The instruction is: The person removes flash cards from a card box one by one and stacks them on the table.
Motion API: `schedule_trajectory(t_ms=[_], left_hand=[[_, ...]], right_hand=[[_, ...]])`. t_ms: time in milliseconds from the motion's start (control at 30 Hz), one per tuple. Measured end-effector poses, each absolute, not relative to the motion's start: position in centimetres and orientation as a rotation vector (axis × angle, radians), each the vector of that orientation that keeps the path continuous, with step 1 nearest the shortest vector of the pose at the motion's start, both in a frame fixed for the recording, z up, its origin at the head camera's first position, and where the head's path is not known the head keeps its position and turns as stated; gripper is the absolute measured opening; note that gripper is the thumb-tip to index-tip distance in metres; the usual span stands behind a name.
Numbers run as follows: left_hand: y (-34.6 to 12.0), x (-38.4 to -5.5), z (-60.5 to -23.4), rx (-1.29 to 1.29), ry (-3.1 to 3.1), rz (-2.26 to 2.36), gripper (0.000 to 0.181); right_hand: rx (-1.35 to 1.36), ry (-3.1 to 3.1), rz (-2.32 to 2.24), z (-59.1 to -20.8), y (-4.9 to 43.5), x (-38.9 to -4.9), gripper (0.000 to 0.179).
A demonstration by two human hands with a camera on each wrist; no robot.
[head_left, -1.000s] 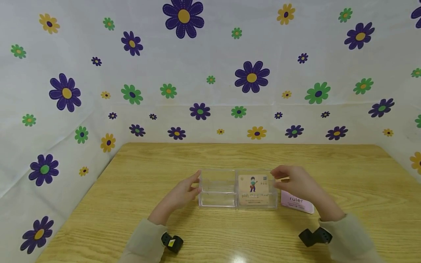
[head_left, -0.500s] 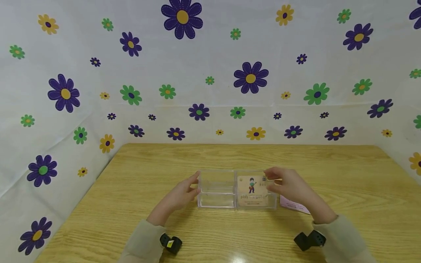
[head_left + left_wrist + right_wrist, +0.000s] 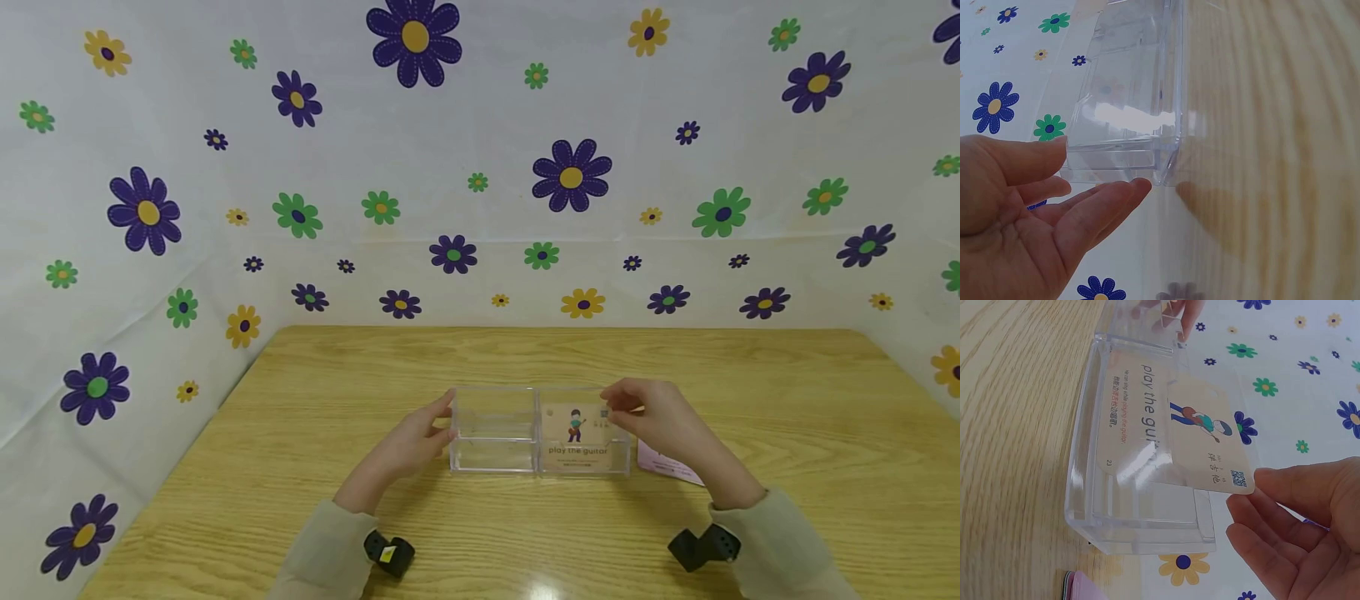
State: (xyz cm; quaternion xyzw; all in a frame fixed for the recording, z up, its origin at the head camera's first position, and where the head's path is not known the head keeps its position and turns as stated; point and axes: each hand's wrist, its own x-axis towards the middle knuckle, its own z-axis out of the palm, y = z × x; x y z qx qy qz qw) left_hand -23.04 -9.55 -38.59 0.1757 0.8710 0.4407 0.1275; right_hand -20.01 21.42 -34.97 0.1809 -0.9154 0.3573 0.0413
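A clear plastic holder (image 3: 495, 472) with two side-by-side compartments stands on the table. In its right compartment leans a beige flashcard (image 3: 576, 437) reading "play the guitar", with a picture of a guitar player. My right hand (image 3: 660, 412) is at the upper right corner of the card; in the right wrist view a fingertip touches that corner, and the fingers do not close around it. My left hand (image 3: 408, 442) touches the left end of the holder with its fingertips, fingers extended. No card shows in the left compartment.
A pink card (image 3: 667, 467), partly hidden by my right hand, lies right of the holder; in the right wrist view it tops a small stack (image 3: 1082, 590). Behind the wooden table (image 3: 480, 358) hangs a flowered cloth (image 3: 480, 150).
My right hand has moved left with the card, which has straightened and sunk lower in the right compartment, away from the fingertips. The left hand stays at the holder.
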Motion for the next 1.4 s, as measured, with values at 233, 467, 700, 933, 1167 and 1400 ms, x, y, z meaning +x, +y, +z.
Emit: schedule_trajectory(t_ms=[233,467,700,933,1167,1400], left_hand=[[-9.6,-23.2,-38.6,0.519,2.536,1.282,0.055],[-9.7,-23.2,-38.6,0.525,2.534,1.273,0.055],[-9.7,-23.2,-38.6,0.509,2.537,1.271,0.055],[-9.6,-23.0,-38.6,0.511,2.532,1.280,0.054],[-9.6,-23.0,-38.5,0.524,2.532,1.287,0.054],[-9.7,-23.2,-38.7,0.561,2.534,1.283,0.055]], right_hand=[[0.541,-2.794,1.100,-35.1,21.4,-20.1,0.008],[0.559,-2.766,1.098,-35.0,21.4,-20.0,0.008],[0.553,-2.708,1.058,-34.9,21.3,-19.8,0.009],[0.470,-2.658,1.047,-34.4,21.4,-19.5,0.011],[0.421,-2.610,1.012,-33.7,22.0,-19.3,0.009],[0.403,-2.608,0.997,-33.3,22.3,-19.2,0.009]])
